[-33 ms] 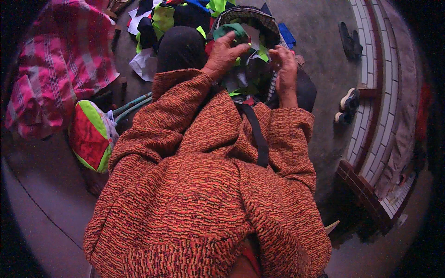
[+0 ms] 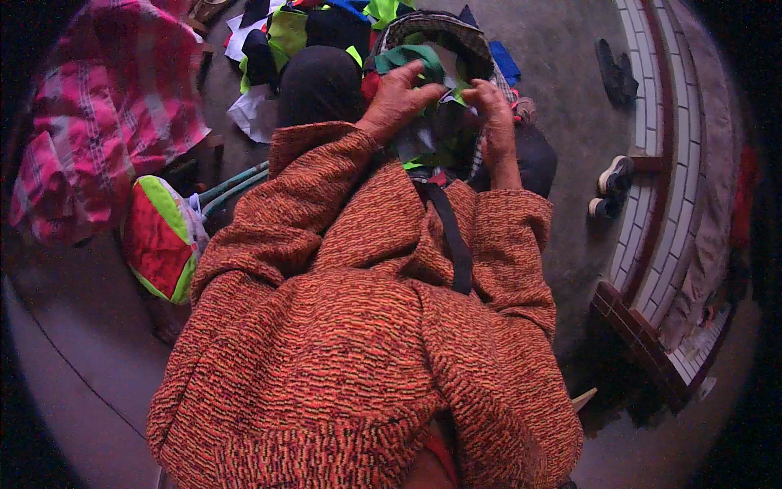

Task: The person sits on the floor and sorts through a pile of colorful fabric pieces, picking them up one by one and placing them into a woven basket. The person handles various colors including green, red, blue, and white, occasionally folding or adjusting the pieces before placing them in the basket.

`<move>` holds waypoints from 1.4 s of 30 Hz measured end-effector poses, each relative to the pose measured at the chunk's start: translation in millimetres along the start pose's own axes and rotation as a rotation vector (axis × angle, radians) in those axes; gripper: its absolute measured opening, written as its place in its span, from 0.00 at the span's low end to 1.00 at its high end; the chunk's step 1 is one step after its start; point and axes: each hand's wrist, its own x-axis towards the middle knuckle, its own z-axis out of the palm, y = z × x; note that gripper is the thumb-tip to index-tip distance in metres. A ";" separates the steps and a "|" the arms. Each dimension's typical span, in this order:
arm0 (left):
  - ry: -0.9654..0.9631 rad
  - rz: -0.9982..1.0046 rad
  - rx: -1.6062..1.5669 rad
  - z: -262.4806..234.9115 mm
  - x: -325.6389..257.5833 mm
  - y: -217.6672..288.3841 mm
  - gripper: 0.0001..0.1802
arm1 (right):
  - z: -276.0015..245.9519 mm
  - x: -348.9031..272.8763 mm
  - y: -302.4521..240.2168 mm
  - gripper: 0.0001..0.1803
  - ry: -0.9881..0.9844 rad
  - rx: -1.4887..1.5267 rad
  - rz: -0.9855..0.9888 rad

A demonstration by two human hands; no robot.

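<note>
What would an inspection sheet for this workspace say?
Surface: checked cloth with a curved edge around lap scraps.
Job's things: green fabric at the left hand's fingers.
Clutter: mixed scraps heaped beyond the left knee; white piece beside it.
Grippers: two bare hands; right hand has fingers bent; grip unclear on both.
Cables: thin dark line on the floor, cord or joint, cannot tell.
Surroundings: pink plaid cloth left; shoes right.
</note>
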 end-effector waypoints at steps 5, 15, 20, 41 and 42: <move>-0.451 -0.123 0.033 6.6 -6.5 -19.8 0.19 | 2.5 -0.5 13.7 0.16 -0.272 -0.079 0.166; -0.835 -0.182 0.476 10.7 -12.0 -34.5 0.29 | 0.5 -1.8 -6.7 0.09 -0.035 0.118 0.046; -0.955 -0.231 0.961 8.7 -18.1 -34.4 0.28 | -15.6 12.0 21.8 0.14 0.078 -0.293 -0.106; 0.121 -0.430 0.949 -32.8 4.9 -71.6 0.28 | -9.1 15.2 24.8 0.16 -0.022 -0.620 -0.007; 0.256 -0.478 0.900 -42.0 12.2 -80.0 0.30 | -13.6 17.3 26.3 0.16 0.026 -0.562 -0.035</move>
